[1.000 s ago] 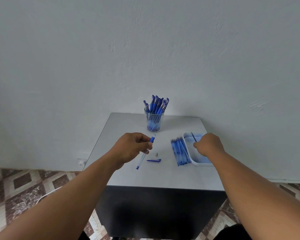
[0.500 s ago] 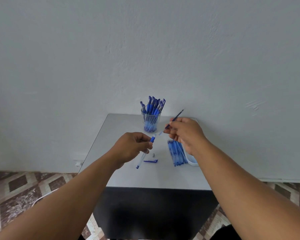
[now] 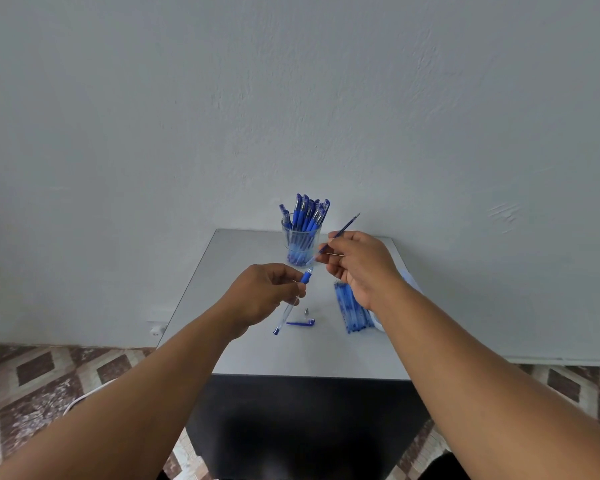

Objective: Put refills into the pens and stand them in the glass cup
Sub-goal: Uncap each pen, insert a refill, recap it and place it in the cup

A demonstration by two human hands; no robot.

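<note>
While my left hand (image 3: 264,292) pinches the pen barrel (image 3: 293,299) at frame centre, its open blue end tilts up-right toward the refill (image 3: 336,237), pinched in my right hand (image 3: 357,265). Both axes run the same diagonal; the refill's lower tip sits just beside the opening. Behind, the cup (image 3: 300,245) holds finished pens.

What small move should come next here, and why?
Probably bring the refill down and thread its lower end into the open top of the pen barrel. The right hand pinches the refill just above and beside the barrel's blue grip end, which the left hand holds tilted towards it. The two are close but not yet joined.
</note>
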